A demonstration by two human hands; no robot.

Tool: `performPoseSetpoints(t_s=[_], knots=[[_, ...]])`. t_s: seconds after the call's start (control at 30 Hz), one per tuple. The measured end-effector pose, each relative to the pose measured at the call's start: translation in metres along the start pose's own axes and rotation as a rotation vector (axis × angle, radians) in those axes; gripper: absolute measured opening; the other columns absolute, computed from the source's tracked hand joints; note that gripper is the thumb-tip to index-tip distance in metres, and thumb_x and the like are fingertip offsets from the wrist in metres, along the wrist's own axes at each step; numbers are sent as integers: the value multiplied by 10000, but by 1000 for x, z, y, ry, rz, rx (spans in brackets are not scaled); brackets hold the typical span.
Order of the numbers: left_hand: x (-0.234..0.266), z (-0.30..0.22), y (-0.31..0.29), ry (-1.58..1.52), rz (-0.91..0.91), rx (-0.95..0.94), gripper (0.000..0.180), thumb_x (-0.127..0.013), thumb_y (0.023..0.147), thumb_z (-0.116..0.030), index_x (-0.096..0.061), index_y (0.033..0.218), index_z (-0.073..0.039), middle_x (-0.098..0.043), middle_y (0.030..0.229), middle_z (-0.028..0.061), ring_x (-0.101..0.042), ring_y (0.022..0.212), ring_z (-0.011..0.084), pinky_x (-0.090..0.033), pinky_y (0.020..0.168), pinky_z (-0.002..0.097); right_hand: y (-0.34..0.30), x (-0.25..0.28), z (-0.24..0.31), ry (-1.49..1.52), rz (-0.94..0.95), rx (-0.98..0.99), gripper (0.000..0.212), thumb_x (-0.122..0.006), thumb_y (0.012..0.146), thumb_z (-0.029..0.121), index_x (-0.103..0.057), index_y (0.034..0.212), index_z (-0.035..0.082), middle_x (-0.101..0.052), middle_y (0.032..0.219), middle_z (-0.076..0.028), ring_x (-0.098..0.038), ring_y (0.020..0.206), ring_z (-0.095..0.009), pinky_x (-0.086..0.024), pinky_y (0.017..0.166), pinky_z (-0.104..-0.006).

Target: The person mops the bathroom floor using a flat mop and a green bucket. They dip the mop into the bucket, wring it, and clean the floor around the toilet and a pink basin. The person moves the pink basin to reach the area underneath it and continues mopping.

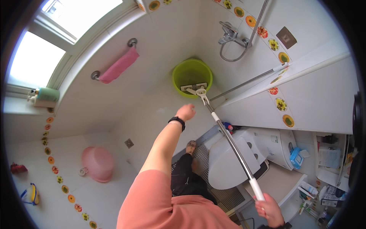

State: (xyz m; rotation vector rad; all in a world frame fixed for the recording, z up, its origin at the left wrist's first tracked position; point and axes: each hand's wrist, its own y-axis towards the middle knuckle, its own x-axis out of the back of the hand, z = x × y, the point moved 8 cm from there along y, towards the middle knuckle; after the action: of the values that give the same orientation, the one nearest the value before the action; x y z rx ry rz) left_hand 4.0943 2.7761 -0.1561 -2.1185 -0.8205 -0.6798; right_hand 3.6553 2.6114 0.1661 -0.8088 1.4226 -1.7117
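My right hand [270, 210] is wrapped round the white grip at the near end of a flat mop's pole [237, 152]. The silver pole slants away to the far left. Its white hinged joint [201, 93] crosses the near rim of a lime-green bucket [176, 79], and the flat mop head [188, 88] lies inside that rim. My left hand [186, 112], with a black band at the wrist, hovers just short of the bucket, left of the pole and apart from it. Its fingers are curled in, and nothing shows in them.
A second pole [248, 82] leans from beside the bucket against a tiled ledge [316, 91]. The toilet [228, 164] stands to the right under the mop pole. A pink towel [120, 65] hangs on a wall rail; a pink basin [98, 164] is at left.
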Motion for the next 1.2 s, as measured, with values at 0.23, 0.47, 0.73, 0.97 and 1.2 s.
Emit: performPoseSetpoints(t_s=[0.23,0.47,0.73,0.97,1.2], knots=[[-19,6,103,-543,-160,304,618,-522,816,-380,-358,1293,-22,-458,1252,229,-488,1103,352,-428,874,445,-194,-5,90,-809,-376,85,360,-504,780,56,-528,1138,21,-589,799,-66,-580,730,-164,-460,654,-286],[-9,-7,136,-931,2,515,545,-483,808,-540,-567,1087,-78,-614,883,65,-543,726,206,-439,614,370,-274,24,70,-555,-378,-74,324,-625,806,148,-579,1091,2,-609,982,-94,-559,920,-167,-435,803,-318],[-9,-109,94,-64,-156,485,523,-400,817,-504,-581,1138,-133,-538,1218,87,-477,1149,256,-394,875,518,-36,19,-17,-193,-214,22,328,-544,809,119,-528,1134,82,-364,524,69,-331,406,-32,-240,355,-205],[5,-134,75,-91,-348,390,370,-491,774,-371,-624,985,-98,-588,1079,68,-495,1069,260,-452,816,465,-27,13,-9,-217,-209,233,372,-553,802,80,-500,1170,77,-410,516,48,-339,378,-45,-256,335,-211],[1,-137,41,-78,-342,424,362,-505,764,-359,-618,993,-103,-584,1073,63,-498,1060,256,-457,824,445,-54,14,-21,-117,-181,135,349,-516,799,49,-499,1146,83,-397,511,54,-341,363,-39,-258,319,-194]])
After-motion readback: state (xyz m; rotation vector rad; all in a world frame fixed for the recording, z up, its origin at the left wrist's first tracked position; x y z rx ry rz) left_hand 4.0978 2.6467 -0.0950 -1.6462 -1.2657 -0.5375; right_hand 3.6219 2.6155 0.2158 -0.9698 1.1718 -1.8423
